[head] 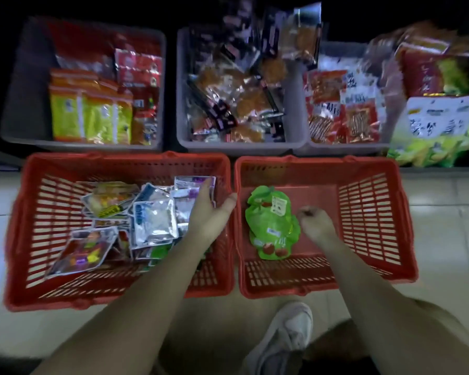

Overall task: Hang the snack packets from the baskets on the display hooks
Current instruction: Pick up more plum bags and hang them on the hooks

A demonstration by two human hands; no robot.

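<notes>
Left grip (209, 212) open-fingered on glossy silver-purple packets (188, 185); right grip (316, 224) curled, empty, beside crumpled green packet (271, 226)

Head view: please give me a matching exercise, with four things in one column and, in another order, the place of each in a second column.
Things
1. green packet
2. left hand
3. right hand
4. shoe

Places
A. on the tiled floor
B. curled up inside the right red basket
C. lying flat in the right red basket
D. resting on packets in the left red basket

Pairs: 1-C, 2-D, 3-B, 4-A
</notes>
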